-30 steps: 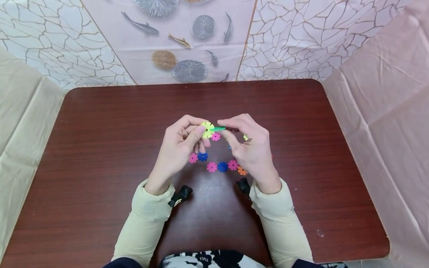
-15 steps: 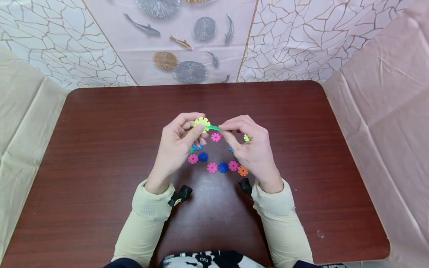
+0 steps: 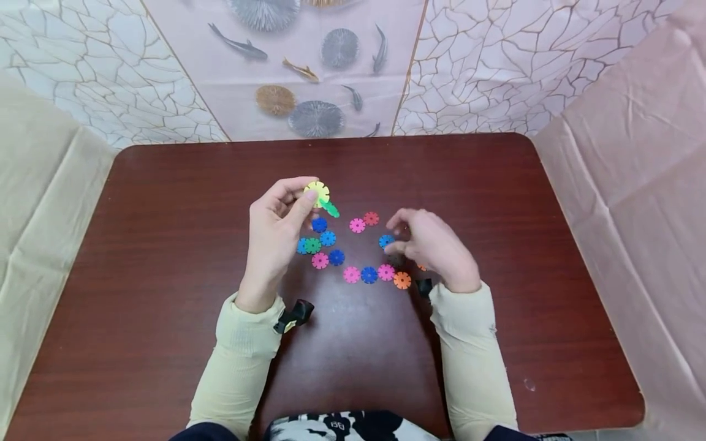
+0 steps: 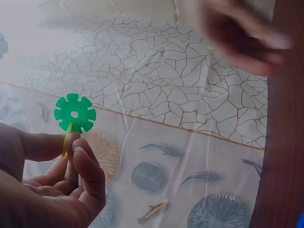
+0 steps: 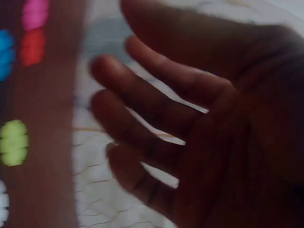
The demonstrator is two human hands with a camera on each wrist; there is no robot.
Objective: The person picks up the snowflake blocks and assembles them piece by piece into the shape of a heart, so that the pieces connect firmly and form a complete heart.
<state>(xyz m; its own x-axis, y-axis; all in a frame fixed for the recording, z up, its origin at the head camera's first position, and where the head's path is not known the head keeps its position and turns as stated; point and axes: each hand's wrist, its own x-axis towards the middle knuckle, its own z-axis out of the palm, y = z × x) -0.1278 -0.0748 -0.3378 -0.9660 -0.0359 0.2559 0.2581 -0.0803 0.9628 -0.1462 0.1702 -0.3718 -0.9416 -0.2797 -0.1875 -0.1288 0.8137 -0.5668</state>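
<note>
I am pinching the joined yellow disc (image 3: 317,190) and green disc (image 3: 331,209) in my left hand (image 3: 274,236) at frame centre, while my right hand (image 3: 427,245), fingers loosely apart and holding nothing, is hovering over the loose discs (image 3: 368,274) on the tabletop (image 3: 165,245), best lowered slowly onto one piece

discs (image 3: 368,275) on table (image 3: 165,245) — between left hand (image 3: 273,236) and right hand (image 3: 432,248).

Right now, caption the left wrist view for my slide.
Left hand pinches a yellow disc slotted into a green disc, wall behind.
</note>
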